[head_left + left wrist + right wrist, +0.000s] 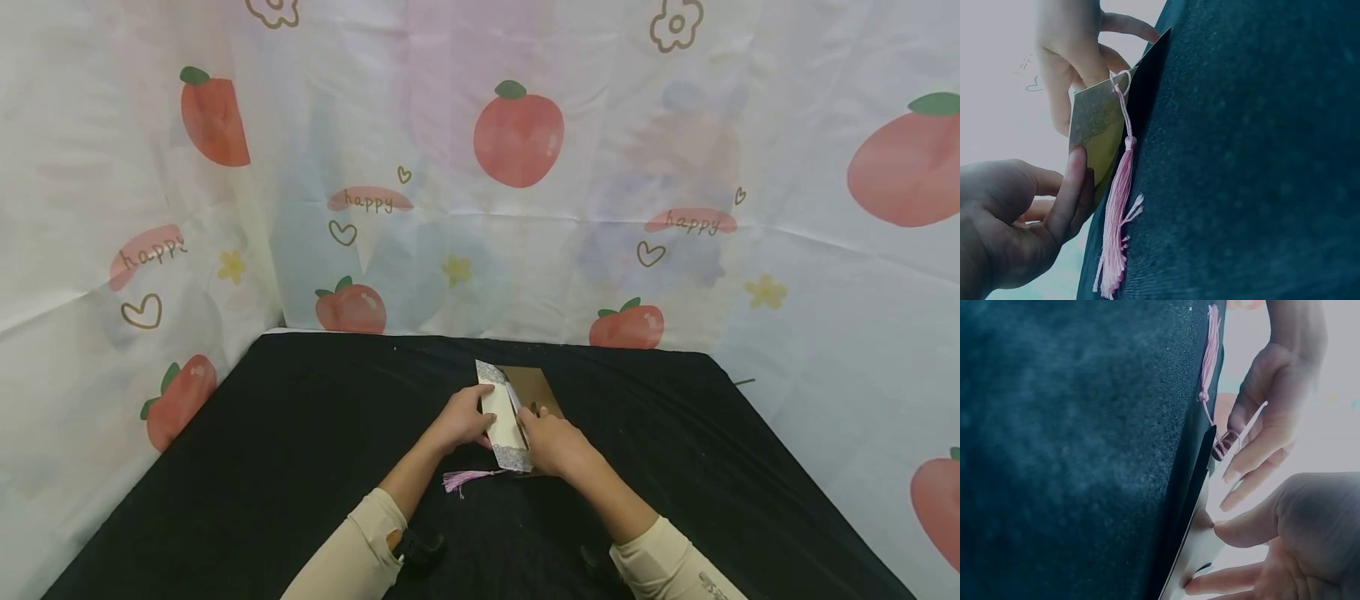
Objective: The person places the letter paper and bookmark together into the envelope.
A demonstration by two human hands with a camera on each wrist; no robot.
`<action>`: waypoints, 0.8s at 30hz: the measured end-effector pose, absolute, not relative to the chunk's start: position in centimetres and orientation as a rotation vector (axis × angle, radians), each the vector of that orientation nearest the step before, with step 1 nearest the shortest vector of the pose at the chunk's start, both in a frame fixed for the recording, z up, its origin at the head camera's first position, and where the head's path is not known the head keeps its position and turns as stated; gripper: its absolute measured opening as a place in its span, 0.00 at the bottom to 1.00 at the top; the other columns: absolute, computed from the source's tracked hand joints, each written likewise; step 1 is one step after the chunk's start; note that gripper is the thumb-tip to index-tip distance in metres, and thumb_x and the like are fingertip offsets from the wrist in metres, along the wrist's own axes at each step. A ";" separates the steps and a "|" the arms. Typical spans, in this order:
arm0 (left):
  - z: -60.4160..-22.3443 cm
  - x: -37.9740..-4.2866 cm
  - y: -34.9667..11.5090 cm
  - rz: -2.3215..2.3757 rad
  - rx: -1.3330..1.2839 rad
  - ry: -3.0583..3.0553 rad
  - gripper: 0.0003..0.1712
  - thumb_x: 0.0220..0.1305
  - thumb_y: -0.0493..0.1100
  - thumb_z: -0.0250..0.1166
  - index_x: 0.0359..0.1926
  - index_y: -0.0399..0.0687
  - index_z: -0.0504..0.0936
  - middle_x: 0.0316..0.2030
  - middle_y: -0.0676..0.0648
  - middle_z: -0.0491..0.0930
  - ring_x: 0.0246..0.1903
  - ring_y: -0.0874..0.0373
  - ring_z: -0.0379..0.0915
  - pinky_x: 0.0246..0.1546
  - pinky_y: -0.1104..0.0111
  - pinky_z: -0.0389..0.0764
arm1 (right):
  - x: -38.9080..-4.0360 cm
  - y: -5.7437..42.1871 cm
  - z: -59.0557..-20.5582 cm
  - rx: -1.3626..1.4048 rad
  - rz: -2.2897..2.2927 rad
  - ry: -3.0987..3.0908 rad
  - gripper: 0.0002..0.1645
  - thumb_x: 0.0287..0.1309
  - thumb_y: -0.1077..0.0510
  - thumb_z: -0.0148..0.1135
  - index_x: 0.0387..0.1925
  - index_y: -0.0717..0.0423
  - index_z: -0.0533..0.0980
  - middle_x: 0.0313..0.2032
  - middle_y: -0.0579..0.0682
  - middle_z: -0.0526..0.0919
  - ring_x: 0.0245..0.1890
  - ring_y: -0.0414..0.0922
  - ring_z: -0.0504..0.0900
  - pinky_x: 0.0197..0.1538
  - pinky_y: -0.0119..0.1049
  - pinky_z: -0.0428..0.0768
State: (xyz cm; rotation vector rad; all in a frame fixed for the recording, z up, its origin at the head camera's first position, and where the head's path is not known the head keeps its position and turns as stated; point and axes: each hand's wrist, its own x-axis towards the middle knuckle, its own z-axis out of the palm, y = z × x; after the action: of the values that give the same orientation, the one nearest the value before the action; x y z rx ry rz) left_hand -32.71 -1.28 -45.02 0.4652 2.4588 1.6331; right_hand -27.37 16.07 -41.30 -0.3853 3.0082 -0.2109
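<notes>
A folded card [498, 425] stands partly open above the black cloth, its cream panel edged with silvery patterned bands. The other panel [528, 385] is brown-gold. My left hand [459, 419] pinches the cream panel by its left side, a finger on each face in the left wrist view. My right hand [557, 442] touches the brown-gold side, thumb and fingers spread on it in the right wrist view [1310, 544]. A narrow white piece [513, 397] shows between the panels; what it is I cannot tell. A pink tassel [463, 479] hangs from the card's near end by a cord.
Black cloth [300, 467] covers the table. A white curtain [420, 275] printed with fruit and hearts encloses the back and both sides. A dark object [422, 550] sits beside the left sleeve.
</notes>
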 end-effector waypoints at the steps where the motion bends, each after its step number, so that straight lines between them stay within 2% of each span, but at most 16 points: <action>1: -45.0 -32.7 -1.2 1.632 0.473 2.461 0.33 0.67 0.27 0.64 0.72 0.30 0.68 0.63 0.27 0.69 0.21 0.52 0.80 0.19 0.63 0.84 | -27.4 16.1 -41.3 -0.384 -0.207 3.008 0.31 0.60 0.66 0.67 0.65 0.59 0.71 0.55 0.70 0.76 0.38 0.58 0.80 0.37 0.55 0.80; 6: -45.0 -32.6 -1.2 1.636 0.493 2.430 0.33 0.69 0.28 0.61 0.73 0.30 0.66 0.63 0.28 0.69 0.22 0.52 0.81 0.22 0.63 0.85 | -27.3 16.1 -41.3 -0.397 -0.212 3.008 0.30 0.60 0.67 0.66 0.65 0.60 0.72 0.56 0.70 0.76 0.37 0.57 0.79 0.36 0.53 0.80; 12: -44.9 -32.7 -1.5 1.679 0.497 2.272 0.37 0.66 0.25 0.54 0.77 0.32 0.60 0.57 0.31 0.71 0.26 0.50 0.82 0.27 0.61 0.87 | -27.1 16.1 -41.2 -0.416 -0.230 3.012 0.28 0.61 0.67 0.66 0.63 0.59 0.73 0.55 0.70 0.77 0.35 0.55 0.78 0.33 0.51 0.79; 16: -44.7 -32.7 -1.7 1.684 0.495 2.223 0.37 0.68 0.24 0.55 0.77 0.30 0.58 0.57 0.30 0.71 0.27 0.48 0.83 0.29 0.59 0.87 | -27.1 16.1 -41.2 -0.418 -0.227 3.018 0.27 0.62 0.67 0.65 0.62 0.59 0.73 0.53 0.69 0.77 0.34 0.55 0.78 0.33 0.50 0.79; 24: -44.7 -32.4 -1.4 1.673 0.488 2.301 0.36 0.68 0.24 0.60 0.75 0.29 0.61 0.57 0.28 0.71 0.24 0.49 0.84 0.26 0.61 0.87 | -27.1 16.0 -41.2 -0.415 -0.228 3.019 0.23 0.62 0.67 0.62 0.60 0.58 0.74 0.53 0.69 0.78 0.33 0.55 0.77 0.33 0.51 0.79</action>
State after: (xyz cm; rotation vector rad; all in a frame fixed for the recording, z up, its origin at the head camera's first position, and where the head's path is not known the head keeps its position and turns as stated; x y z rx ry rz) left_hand -32.42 -1.43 -44.72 0.4880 2.3008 1.6731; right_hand -27.07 16.04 -41.19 -0.4154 3.0186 -0.2280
